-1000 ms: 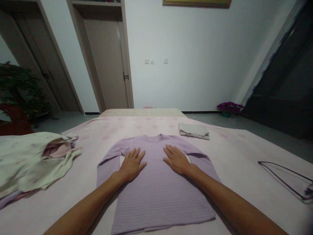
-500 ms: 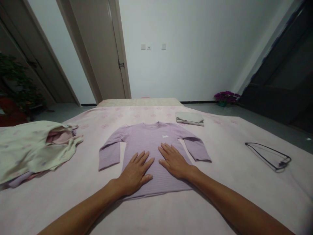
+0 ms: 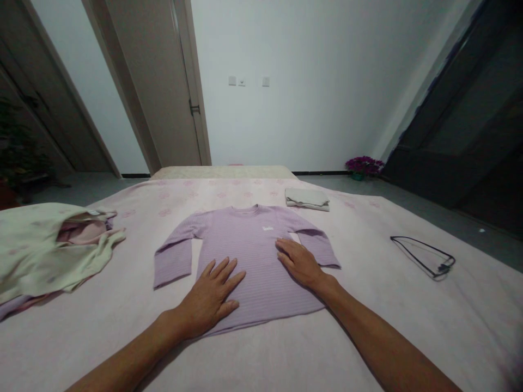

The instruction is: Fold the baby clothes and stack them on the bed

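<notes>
A purple long-sleeved shirt [image 3: 249, 250] lies spread out, front side up, with its collar away from me and a small white mark on the chest. Both of its sleeves are bent downward at the elbow. My left hand [image 3: 210, 299] rests on the lower left of the shirt, fingers spread. On the shirt's right side lies my right hand [image 3: 300, 262], palm down with the fingers stretched out and close together. Neither hand grips the fabric.
A pink patterned sheet [image 3: 359, 316] covers the surface under the shirt. To the left is a heap of pale clothes [image 3: 49, 250]. A folded grey cloth [image 3: 306, 198] sits beyond the right sleeve, and a black wire frame [image 3: 425, 256] lies farther right.
My hands have moved apart, the left toward the lower left side of the shirt and the right toward its right edge. The whole view has shifted slightly.
</notes>
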{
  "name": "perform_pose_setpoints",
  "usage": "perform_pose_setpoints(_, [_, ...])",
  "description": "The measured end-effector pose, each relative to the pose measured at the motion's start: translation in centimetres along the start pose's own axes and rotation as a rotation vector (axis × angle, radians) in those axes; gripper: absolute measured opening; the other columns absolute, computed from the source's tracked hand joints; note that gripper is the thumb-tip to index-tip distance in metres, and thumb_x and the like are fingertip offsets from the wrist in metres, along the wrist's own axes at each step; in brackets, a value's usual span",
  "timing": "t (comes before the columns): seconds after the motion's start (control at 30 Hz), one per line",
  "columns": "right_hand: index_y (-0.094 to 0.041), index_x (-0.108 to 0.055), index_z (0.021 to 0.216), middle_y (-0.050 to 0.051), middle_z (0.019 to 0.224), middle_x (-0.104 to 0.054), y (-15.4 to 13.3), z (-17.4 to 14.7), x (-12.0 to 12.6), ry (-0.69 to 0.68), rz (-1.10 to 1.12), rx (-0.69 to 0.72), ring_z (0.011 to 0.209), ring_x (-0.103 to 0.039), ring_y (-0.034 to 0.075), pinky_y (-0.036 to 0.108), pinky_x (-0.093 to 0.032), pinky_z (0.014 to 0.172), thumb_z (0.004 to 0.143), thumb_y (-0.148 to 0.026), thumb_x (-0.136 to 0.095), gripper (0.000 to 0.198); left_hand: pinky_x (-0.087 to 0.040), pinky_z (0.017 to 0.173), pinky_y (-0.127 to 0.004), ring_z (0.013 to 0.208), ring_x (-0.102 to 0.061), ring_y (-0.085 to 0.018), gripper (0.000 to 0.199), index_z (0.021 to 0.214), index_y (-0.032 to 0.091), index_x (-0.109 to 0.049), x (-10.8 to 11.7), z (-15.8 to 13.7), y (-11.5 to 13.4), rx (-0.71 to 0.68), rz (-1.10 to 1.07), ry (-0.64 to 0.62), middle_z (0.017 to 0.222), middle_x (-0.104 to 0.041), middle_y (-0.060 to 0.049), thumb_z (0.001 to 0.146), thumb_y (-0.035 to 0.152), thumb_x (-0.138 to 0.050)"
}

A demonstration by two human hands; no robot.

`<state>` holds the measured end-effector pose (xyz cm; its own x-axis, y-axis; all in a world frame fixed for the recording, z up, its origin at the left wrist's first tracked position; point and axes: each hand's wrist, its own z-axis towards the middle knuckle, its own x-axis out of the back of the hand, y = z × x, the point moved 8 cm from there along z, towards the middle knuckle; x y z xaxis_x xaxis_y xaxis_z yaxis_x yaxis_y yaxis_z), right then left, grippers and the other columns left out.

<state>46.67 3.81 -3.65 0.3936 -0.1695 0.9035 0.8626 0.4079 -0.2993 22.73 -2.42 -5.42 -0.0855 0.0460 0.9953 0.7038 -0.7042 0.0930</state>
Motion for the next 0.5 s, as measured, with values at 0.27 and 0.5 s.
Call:
perform_pose_setpoints(0.27, [-0.022, -0.053, 0.139, 0.011, 0.132, -0.06, 11.0, -1.3, 8.0, 0.265, -0.176, -0.546, 0.106, -0.065, 0.026, 0.036, -0.051, 0.083, 0.087, -0.032, -0.053, 0.052, -0.022, 0.12, -0.059, 0.152, -0.021, -0.032, 0.062, 0.157, 0.035, -0.026, 0.0, 0.0, -0.2, -0.008, -0.02, 0.031, 0.165, -0.022, -0.009, 0.1, 0.052, -0.043])
perform_pose_setpoints(0.5, [-0.018, -0.061, 0.13, 0.01, 0.1, -0.074, 16.9, -0.8, 5.9, -0.095, -0.071, -0.682, 0.085, -0.069, 0.023, 0.03, -0.048, 0.07, 0.08, -0.03, -0.058, 0.051, -0.022, 0.121, -0.059, 0.152, -0.022, -0.032, 0.062, 0.158, 0.036, -0.025, 0.1, 0.0, -0.2, -0.019, -0.036, 0.055, 0.165, -0.021, -0.007, 0.1, 0.05, -0.044])
